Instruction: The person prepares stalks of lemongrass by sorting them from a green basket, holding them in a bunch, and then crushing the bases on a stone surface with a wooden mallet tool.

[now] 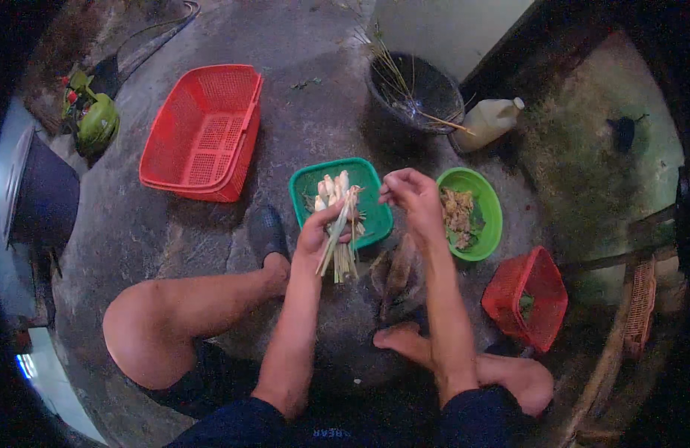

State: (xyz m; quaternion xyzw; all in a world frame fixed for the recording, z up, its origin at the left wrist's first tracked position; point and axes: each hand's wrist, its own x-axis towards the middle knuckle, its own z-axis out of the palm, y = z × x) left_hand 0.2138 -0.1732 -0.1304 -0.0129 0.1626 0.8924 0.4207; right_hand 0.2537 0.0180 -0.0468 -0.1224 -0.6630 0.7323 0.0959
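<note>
My left hand (321, 228) grips a bunch of pale lemongrass stalks (338, 228) above a green plastic basket (369, 236). Their thin cut ends point towards me. More lemongrass, with whitish bulbous ends (329, 185), lies in the basket behind my fingers; how much of it is in my grip is partly hidden. Right of the basket's rim, my right hand (411, 193) is raised, its fingers curled and its thumb against them. I see nothing between those fingertips. Beside it stands a lime-green bowl (493, 224) holding a lumpy tan food or spice (459, 215) and green leaves.
A red plastic basket (247, 151) stands at far left. Farther right are a dark bucket (373, 84) with dry stems and a cloudy plastic jug (487, 123). A smaller red basket (507, 291) leans near my foot. A green gas cylinder (98, 126) and lidded pot (48, 196) are at left.
</note>
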